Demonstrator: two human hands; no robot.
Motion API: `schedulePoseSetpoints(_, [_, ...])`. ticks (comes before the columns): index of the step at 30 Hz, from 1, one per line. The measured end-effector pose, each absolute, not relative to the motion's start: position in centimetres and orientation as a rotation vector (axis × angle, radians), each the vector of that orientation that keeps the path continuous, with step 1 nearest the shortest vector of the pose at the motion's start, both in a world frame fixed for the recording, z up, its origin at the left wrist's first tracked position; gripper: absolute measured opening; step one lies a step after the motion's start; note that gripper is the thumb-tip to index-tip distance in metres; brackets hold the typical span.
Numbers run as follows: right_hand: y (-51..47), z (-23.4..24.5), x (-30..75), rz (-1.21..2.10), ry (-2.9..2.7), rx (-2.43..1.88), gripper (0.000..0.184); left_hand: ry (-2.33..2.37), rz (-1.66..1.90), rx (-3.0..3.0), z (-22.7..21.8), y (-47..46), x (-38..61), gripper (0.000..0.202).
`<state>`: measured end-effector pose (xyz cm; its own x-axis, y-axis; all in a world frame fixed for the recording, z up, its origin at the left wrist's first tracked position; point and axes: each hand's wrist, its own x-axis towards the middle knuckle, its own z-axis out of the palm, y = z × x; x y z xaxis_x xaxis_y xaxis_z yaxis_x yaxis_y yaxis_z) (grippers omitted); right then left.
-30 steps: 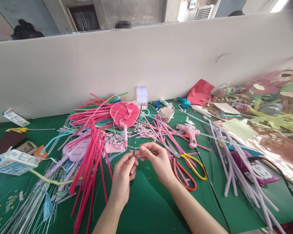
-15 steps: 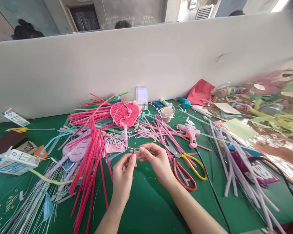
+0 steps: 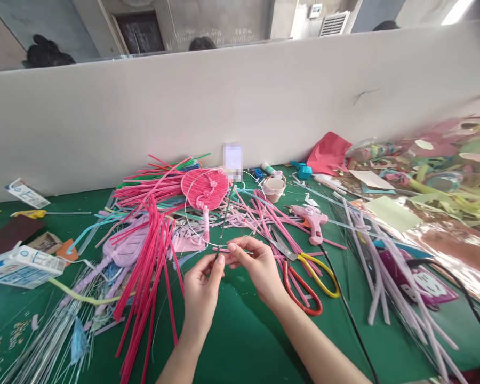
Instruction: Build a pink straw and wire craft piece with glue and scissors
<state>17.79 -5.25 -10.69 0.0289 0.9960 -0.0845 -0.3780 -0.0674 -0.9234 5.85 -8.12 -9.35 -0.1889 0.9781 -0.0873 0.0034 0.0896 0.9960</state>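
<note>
My left hand (image 3: pixel 203 280) is closed, thumb against forefinger, on a thin dark wire stem (image 3: pixel 227 210) that stands up from the fingers. My right hand (image 3: pixel 260 266) pinches beside it, at the lower edge of a thin white hoop (image 3: pixel 185 209). A short pink strip (image 3: pixel 220 249) shows between the two hands; the fingertips partly cover it. Behind the hoop lies a round pink fan (image 3: pixel 205 188) with small flowers and a wrapped handle. Scissors (image 3: pixel 290 255) with red and yellow handles lie right of my right hand.
Bright pink pipe cleaners (image 3: pixel 144 282) lie to the left, near a lilac woven piece (image 3: pixel 126 242). On the right are a pink glue gun (image 3: pixel 314 221) with a black cord and lilac pipe cleaners (image 3: pixel 378 277). A white partition (image 3: pixel 184 106) stands behind the green table (image 3: pixel 244 341).
The hands hold nearly the same pose, with only a slight shift at the fingertips. The whole view has moved down a little.
</note>
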Motion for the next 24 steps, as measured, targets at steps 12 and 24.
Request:
schedulePoseSetpoints(12, [-5.17,-10.94,17.76,1.359,-0.904,-0.981,0.027,1.414,1.288,1.077,-8.72,-8.21,6.0,0.033])
schedulePoseSetpoints(24, [-5.25,-10.84,17.68,1.361,-0.916,-0.985,0.026,1.439,1.299,1.133,-9.2,-8.02,5.87,0.037])
